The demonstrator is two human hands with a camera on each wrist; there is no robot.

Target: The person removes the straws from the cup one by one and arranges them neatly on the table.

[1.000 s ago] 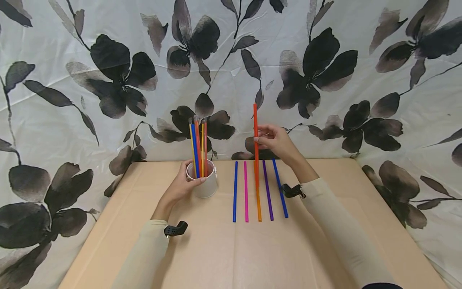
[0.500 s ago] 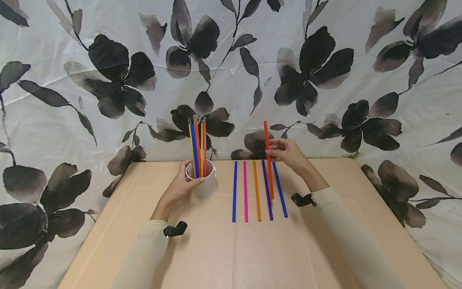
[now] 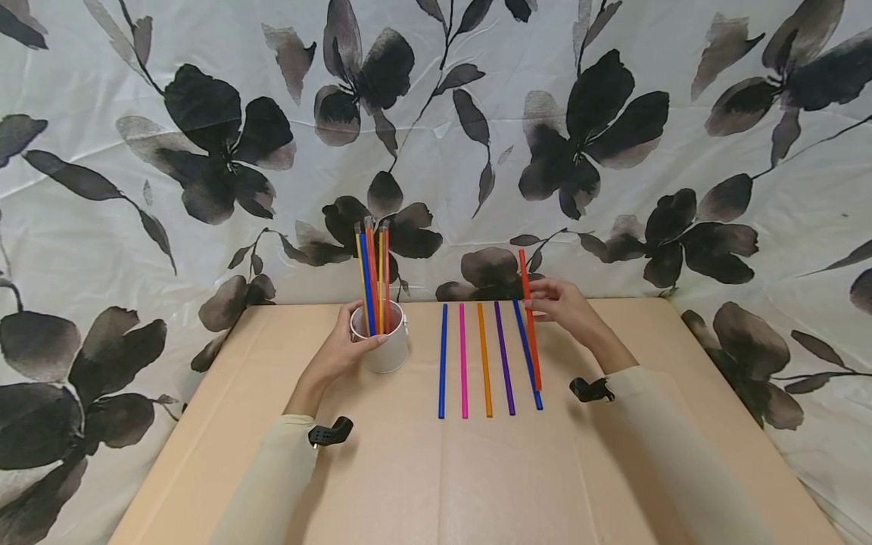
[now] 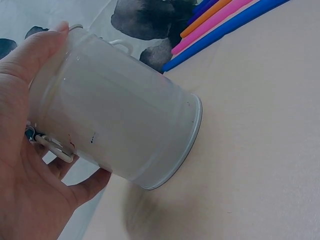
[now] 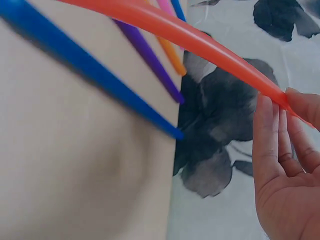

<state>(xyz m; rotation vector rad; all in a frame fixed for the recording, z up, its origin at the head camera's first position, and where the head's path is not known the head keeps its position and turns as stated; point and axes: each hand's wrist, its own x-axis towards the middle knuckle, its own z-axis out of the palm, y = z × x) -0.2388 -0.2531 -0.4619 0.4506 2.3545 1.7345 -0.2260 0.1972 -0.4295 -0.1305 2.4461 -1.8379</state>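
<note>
My left hand (image 3: 341,344) grips a small white metal bucket (image 3: 391,354), thumb along its rim in the head view. Several coloured sticks (image 3: 372,280), in yellow, blue and red, stand upright in it; their exact kind is too small to tell. On the other side, my right hand (image 3: 562,303) pinches a red-orange plastic straw (image 5: 220,52) near its upper end. That straw hangs over the right blue straw (image 3: 524,341); whether they touch I cannot tell. Farther left lie a purple straw (image 3: 504,356), an orange straw (image 3: 484,359), a pink straw (image 3: 464,359) and another blue straw (image 3: 443,359).
The straws lie roughly parallel on a light wooden table (image 3: 409,469), with their far ends near its back edge. Behind it hangs a white cloth (image 3: 436,174) printed with dark flowers. A small bail handle (image 4: 55,148) hangs on the bucket's side.
My right hand has moved right and down with the red-orange straw, from above the orange straw, past the purple one, to the right blue one. My left hand and the bucket stay put.
</note>
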